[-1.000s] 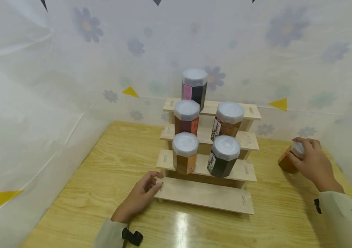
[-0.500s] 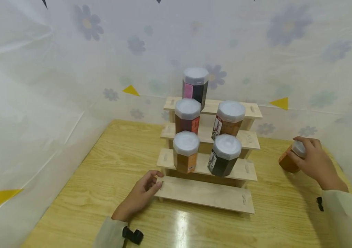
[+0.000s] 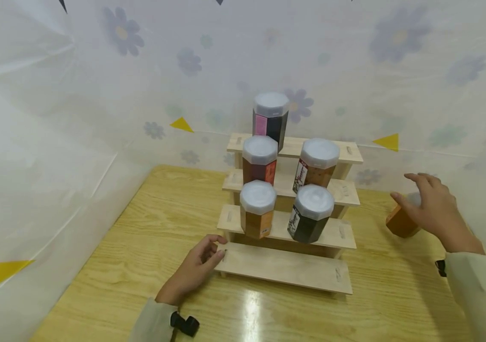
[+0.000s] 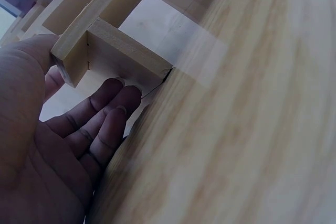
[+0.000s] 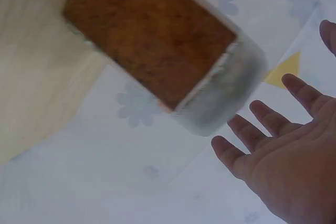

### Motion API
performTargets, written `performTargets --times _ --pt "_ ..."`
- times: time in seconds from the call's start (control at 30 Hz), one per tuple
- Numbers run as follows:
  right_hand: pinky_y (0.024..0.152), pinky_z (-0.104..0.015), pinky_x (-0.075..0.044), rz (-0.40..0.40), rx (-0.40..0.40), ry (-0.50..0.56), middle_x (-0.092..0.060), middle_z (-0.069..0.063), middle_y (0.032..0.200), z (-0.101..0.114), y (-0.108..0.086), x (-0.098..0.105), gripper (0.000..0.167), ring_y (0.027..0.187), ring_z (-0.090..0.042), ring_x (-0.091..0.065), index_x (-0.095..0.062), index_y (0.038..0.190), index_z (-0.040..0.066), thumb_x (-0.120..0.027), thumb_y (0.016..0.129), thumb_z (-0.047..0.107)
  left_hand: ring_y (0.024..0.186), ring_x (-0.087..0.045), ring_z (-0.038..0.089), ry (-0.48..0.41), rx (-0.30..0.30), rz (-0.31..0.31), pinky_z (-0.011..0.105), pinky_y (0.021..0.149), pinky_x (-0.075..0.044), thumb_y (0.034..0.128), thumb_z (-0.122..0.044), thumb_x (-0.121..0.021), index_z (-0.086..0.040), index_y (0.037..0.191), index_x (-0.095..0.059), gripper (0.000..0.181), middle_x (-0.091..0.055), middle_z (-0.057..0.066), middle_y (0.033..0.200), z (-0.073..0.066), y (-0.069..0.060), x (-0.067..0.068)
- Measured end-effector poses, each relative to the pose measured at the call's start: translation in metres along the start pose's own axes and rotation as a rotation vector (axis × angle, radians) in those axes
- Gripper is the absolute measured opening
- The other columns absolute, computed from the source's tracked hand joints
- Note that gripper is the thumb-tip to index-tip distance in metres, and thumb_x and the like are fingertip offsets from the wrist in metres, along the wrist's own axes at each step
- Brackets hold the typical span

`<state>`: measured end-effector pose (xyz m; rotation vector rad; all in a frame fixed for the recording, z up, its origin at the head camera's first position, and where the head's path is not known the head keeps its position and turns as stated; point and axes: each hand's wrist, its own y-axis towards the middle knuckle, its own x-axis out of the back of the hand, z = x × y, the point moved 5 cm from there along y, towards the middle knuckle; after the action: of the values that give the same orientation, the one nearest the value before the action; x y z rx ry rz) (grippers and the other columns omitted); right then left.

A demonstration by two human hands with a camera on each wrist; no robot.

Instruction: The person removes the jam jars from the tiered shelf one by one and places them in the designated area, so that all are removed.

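The left hand point(image 3: 190, 270) is at the left end of the lowest board of a stepped wooden stand point(image 3: 283, 267). In the left wrist view, the thumb of that hand point(image 4: 50, 150) lies on the board's end point(image 4: 79, 40) and the other fingers curl beneath, by the support. On the far right, the right hand point(image 3: 437, 211) hovers with spread fingers over an orange-brown jar point(image 3: 402, 222) standing on the table. The right wrist view shows the hand's point(image 5: 294, 156) fingers apart beside the white lid of that jar point(image 5: 152, 30), holding nothing.
Jars stand on the stand's upper steps: a black one point(image 3: 275, 126) on top, a red-labelled one point(image 3: 258, 171) and a brown one point(image 3: 319, 175) below, then an orange one point(image 3: 257, 223) and a dark green one point(image 3: 308, 228). A flowered sheet point(image 3: 332, 71) hangs behind the table point(image 3: 131, 237).
The right hand has let go of the orange-brown jar; its fingers have spread and lifted slightly off the lid. The left hand has stayed in place.
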<state>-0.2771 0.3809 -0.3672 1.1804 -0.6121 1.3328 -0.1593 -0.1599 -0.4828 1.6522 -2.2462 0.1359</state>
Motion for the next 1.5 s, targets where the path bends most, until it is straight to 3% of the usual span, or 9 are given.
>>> performTargets --times 0.27,0.47,0.73,1.0,1.5 --pt "0.109 -0.08 -0.015 -0.011 0.035 0.118 -0.021 -0.038 0.159 0.032 0.019 0.024 0.067 0.142 -0.062 -0.019 -0.032 0.157 -0.002 -0.06 0.106 0.031 0.082 -0.059 0.017 0.001 -0.012 -0.003 0.027 0.072 -0.053 0.1085 -0.021 -0.058 -0.014 0.134 -0.056 0.026 -0.061 0.007 0.096 0.0 0.001 0.0" --pt "0.107 -0.08 -0.02 -0.015 0.047 0.144 -0.019 -0.032 0.163 0.049 0.03 0.034 0.067 0.136 -0.061 -0.028 -0.03 0.16 0.002 -0.06 0.107 0.031 0.081 -0.058 0.017 0.003 -0.005 0.0 0.027 0.071 -0.052 0.1085 -0.02 -0.058 -0.014 0.133 -0.056 0.026 -0.061 0.007 0.096 0.0 0.0 0.0" --pt "0.114 -0.076 -0.014 -0.062 0.085 0.187 -0.022 -0.029 0.163 0.067 0.033 0.041 0.066 0.148 -0.053 -0.018 -0.031 0.159 0.001 -0.061 0.106 0.027 0.082 -0.059 0.018 0.016 -0.008 0.01 0.027 0.072 -0.052 0.1087 -0.019 -0.057 -0.014 0.134 -0.055 0.026 -0.061 0.007 0.096 0.0 0.001 0.001" --pt "0.107 -0.078 -0.024 -0.092 0.116 0.212 -0.025 -0.027 0.162 0.088 0.051 0.05 0.063 0.136 -0.057 -0.032 -0.033 0.16 0.006 -0.059 0.107 0.027 0.081 -0.058 0.017 0.005 -0.002 0.007 0.027 0.071 -0.051 0.1082 -0.018 -0.058 -0.012 0.134 -0.055 0.026 -0.06 0.007 0.095 -0.001 0.0 0.002" --pt "0.108 -0.077 -0.025 -0.105 0.153 0.24 -0.025 -0.026 0.162 0.115 0.064 0.056 0.06 0.133 -0.058 -0.039 -0.033 0.16 0.006 -0.057 0.108 0.024 0.08 -0.057 0.016 0.01 -0.017 0.01 0.026 0.07 -0.05 0.1089 -0.018 -0.056 -0.014 0.134 -0.055 0.025 -0.059 0.006 0.094 -0.001 -0.002 0.0"
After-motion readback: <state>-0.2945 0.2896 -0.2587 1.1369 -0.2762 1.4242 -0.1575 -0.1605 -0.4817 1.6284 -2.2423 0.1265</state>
